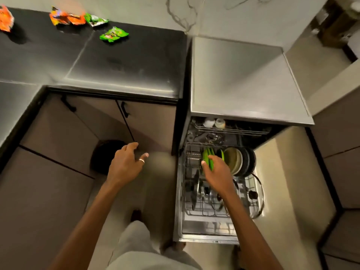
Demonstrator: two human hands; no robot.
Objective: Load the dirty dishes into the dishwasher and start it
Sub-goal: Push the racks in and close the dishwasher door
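Observation:
The dishwasher (251,78) stands open at the right with its lower rack (204,212) pulled out over the lowered door (208,237). Green plates (206,155) stand upright in the rack, beside a cream bowl (233,159) and dark plates (248,160). My right hand (217,173) is on the green plates, thumb and fingers around their edge. A glass lid (257,195) and metal lids lie further forward. My left hand (126,162) hovers over the floor with fingers apart, holding nothing. Cups (214,122) sit in the upper rack.
A dark countertop (124,61) runs at the left with orange (66,17) and green (114,34) snack wrappers. Cabinet doors (148,123) sit below it. A black bin (105,156) stands on the floor near my left hand. My legs are at the bottom.

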